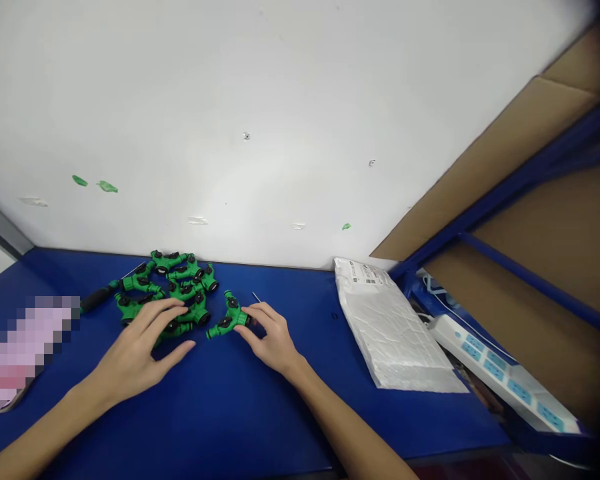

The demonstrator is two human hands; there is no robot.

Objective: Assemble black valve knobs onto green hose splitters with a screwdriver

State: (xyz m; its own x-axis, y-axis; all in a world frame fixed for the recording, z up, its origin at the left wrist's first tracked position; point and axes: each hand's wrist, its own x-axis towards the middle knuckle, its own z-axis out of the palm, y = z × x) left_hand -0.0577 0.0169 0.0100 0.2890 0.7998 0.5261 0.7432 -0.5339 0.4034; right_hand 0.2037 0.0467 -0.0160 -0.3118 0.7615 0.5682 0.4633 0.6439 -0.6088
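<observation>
Several green Y-shaped connectors with black valves [143, 279] lie in a pile on the blue table [220, 413], left of centre. My left hand [143, 350] hovers over the near side of the pile with its fingers apart and partly covers some connectors. To the right of the pile, my right hand [270, 337] pinches one separate green connector [231, 313] by its black end between thumb and fingers. A thin metal shaft [257, 297] shows just behind my right hand; its other end is hidden.
A dark-handled screwdriver [97, 298] lies left of the pile, near a pixelated pink item [30, 347]. At the right are a white padded bag [395, 327] and a power strip [505, 373]. A white wall [280, 133] rises behind the table.
</observation>
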